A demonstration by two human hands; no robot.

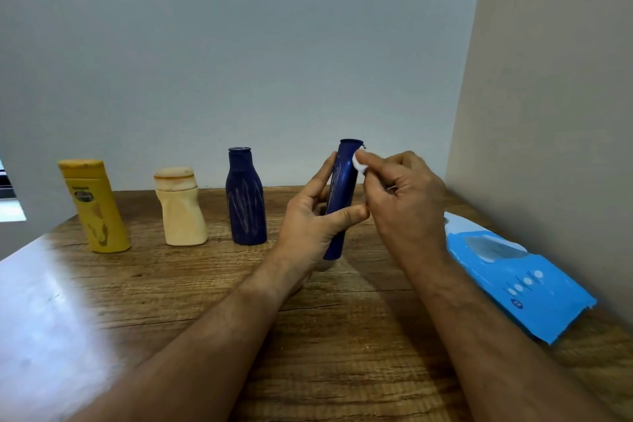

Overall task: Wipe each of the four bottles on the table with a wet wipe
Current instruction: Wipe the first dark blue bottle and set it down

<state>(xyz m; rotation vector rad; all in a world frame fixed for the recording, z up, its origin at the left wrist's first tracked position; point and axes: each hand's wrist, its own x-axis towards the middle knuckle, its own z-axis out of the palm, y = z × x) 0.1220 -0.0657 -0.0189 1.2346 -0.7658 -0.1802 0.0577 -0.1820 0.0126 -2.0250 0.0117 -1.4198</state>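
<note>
My left hand (pixel 313 221) grips a slim dark blue bottle (pixel 342 181) around its middle and holds it upright just above the wooden table (pixel 171 301). My right hand (pixel 402 195) pinches a small white wet wipe (pixel 359 163) against the bottle's upper right side, near the top. Three other bottles stand in a row to the left: a yellow bottle (pixel 97 205), a cream bottle (pixel 180 207) and a wider dark blue bottle (pixel 245 197) with pale streaks on its front.
A blue wet wipe pack (pixel 520 277) lies on the table at the right, close to the beige side wall (pixel 555 113). A grey wall runs behind the bottles. Glare covers the table's left part.
</note>
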